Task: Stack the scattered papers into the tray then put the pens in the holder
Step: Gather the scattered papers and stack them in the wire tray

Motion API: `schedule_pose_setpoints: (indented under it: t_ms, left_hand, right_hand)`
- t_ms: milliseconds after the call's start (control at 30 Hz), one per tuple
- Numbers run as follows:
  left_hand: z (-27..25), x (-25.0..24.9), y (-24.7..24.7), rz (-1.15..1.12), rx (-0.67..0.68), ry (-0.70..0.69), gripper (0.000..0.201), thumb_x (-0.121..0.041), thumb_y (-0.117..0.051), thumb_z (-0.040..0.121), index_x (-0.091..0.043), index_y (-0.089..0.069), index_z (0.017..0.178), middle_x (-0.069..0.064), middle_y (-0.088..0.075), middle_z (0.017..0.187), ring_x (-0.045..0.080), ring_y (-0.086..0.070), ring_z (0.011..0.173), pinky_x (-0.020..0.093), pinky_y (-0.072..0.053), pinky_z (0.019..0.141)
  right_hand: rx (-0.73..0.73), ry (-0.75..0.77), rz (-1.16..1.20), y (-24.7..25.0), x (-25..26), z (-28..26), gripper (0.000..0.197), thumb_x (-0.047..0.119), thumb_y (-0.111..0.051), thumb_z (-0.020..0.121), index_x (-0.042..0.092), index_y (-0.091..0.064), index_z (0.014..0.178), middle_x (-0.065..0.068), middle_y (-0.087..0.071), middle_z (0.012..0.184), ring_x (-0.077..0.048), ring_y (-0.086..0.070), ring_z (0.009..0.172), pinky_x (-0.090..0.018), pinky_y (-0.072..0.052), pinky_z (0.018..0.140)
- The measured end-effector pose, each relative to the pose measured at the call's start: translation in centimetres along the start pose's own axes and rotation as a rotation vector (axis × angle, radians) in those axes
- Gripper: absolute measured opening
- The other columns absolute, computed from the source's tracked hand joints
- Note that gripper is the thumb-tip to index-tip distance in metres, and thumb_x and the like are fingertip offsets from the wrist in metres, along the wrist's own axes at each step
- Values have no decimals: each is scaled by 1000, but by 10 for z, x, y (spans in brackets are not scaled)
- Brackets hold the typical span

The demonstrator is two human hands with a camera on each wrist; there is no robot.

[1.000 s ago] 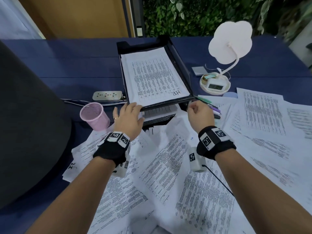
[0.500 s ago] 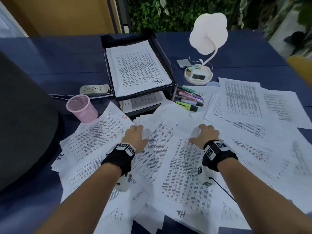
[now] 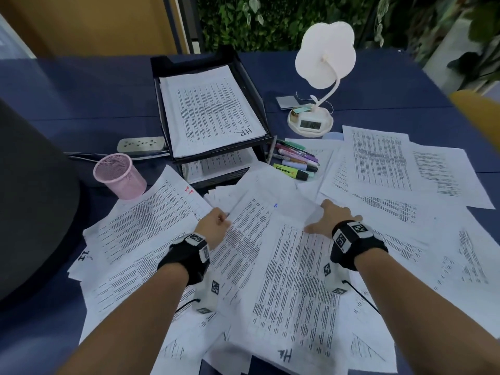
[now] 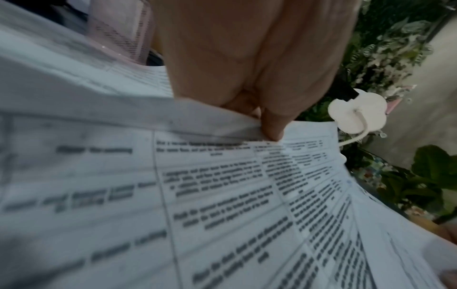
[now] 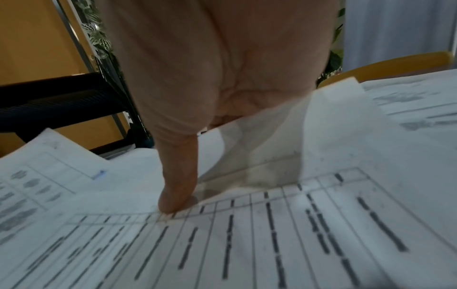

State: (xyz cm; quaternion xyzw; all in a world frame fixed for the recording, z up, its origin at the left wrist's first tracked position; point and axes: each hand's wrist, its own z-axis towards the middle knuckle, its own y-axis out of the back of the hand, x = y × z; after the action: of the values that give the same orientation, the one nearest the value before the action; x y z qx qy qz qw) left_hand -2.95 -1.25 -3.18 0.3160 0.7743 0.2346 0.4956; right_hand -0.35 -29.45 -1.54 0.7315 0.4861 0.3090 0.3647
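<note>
Printed papers (image 3: 273, 220) lie scattered in an overlapping pile across the near half of the blue table. My left hand (image 3: 220, 220) pinches the left edge of a top sheet, thumb (image 4: 270, 127) on top and fingers under it. At the sheet's right corner my right hand (image 3: 323, 216) has its thumb (image 5: 176, 193) pressed on the paper and its fingers beneath. The black two-tier tray (image 3: 255, 101) stands beyond, with a neat paper stack (image 3: 211, 112) in its top tier. Several pens and highlighters (image 3: 295, 163) lie right of the tray. An empty pink mesh holder (image 3: 119, 174) stands to its left.
A white flower-shaped lamp with a clock base (image 3: 311, 123) stands behind the pens, a small grey card (image 3: 286, 102) beside it. A power strip (image 3: 140, 144) lies left of the tray. A dark rounded chair back (image 3: 32, 198) fills the left side, and a yellow chair (image 3: 481, 112) shows at the right.
Both hands have drawn back from the tray's front to the pile in the middle. Each has taken hold of an edge of a top sheet, which now lifts slightly.
</note>
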Motion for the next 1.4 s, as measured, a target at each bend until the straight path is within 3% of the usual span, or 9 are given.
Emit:
schedule_pose_setpoints:
  t_ms: [133,233,500,667,767,933,1167,1267,1400]
  left_hand:
    - [2,3,4,-115,-133,29,13,-21,-47,97,-8,-43,94,13,-56,90,23,-47,78,29,-30,67]
    - [9,8,7,-159,-182,111,11,-20,-48,97,-10,-43,95,7,-51,79,23,-48,79,28,-30,67]
    - [17,13,8,-23,42,144,35,-26,-44,98,-5,-49,125,17,-57,121,31,-53,110,30,-36,84]
    - [19,13,9,-24,71,168,37,-25,-40,99,-5,-44,129,18,-55,124,31,-52,111,30,-33,83]
    - [19,11,9,-91,97,195,42,-28,-38,100,-5,-40,135,17,-49,134,31,-46,122,33,-34,97]
    - [18,14,7,-257,225,204,83,-70,-52,80,-13,-42,139,2,-47,139,26,-46,128,42,-34,110]
    - [13,21,3,-331,170,99,47,-30,-69,84,-15,-57,127,4,-65,122,18,-60,106,27,-41,95]
    - [11,24,4,-450,156,114,46,-31,-70,83,-18,-58,125,1,-65,120,20,-59,112,39,-41,104]
    - [8,24,5,-584,107,114,36,-26,-65,87,-16,-58,122,-2,-64,113,18,-57,110,35,-39,101]
  right_hand:
    - [32,107,191,9,0,3,73,34,-77,73,13,-38,130,-10,-55,125,-29,-54,112,-33,-42,87]
    - [-63,104,125,15,4,5,83,42,-80,67,18,-34,132,-13,-42,128,-34,-48,116,-42,-47,91]
    - [126,173,-148,27,19,10,60,45,-79,64,18,-57,113,0,-59,113,-21,-56,99,-39,-47,92]
    - [96,216,28,17,22,9,66,34,-70,81,19,-43,139,-2,-43,143,-23,-39,133,-40,-30,111]
    - [-14,274,215,21,31,7,38,29,-68,82,22,-59,117,-6,-58,117,-30,-51,121,-37,-39,98]
    - [-120,339,323,28,59,6,41,25,-67,84,17,-59,123,-8,-60,126,-28,-56,113,-37,-44,97]
    - [-302,209,293,17,59,12,71,48,-69,77,23,-40,137,-5,-46,139,-28,-43,127,-47,-34,104]
    - [-293,109,567,10,42,14,86,44,-74,75,16,-29,143,-14,-38,142,-31,-40,129,-46,-38,104]
    - [-94,83,987,-3,30,6,65,37,-68,84,13,-37,136,-11,-51,131,-25,-55,108,-39,-46,97]
